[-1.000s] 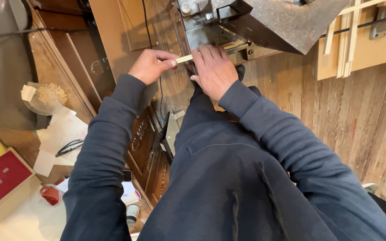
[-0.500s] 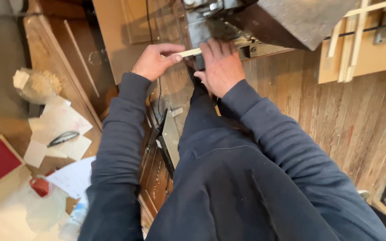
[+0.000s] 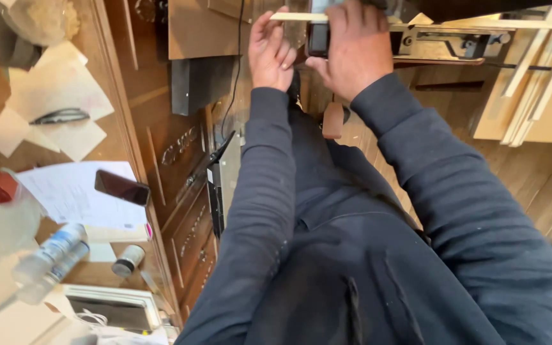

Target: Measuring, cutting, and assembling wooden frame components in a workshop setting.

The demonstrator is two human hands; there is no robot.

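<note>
From the head view, the left hand (image 3: 271, 52) pinched the left end of a thin pale wood strip (image 3: 298, 17) at the far edge, fingers curled shut on it; the right hand (image 3: 351, 48) lay flat over the strip just to the right, pressing it against a dark metal machine (image 3: 442, 39); on the worktop (image 3: 129, 96) to the left lay a black phone (image 3: 121, 187) on papers (image 3: 65, 191), a small clear bottle (image 3: 49, 252) nearer.
</note>
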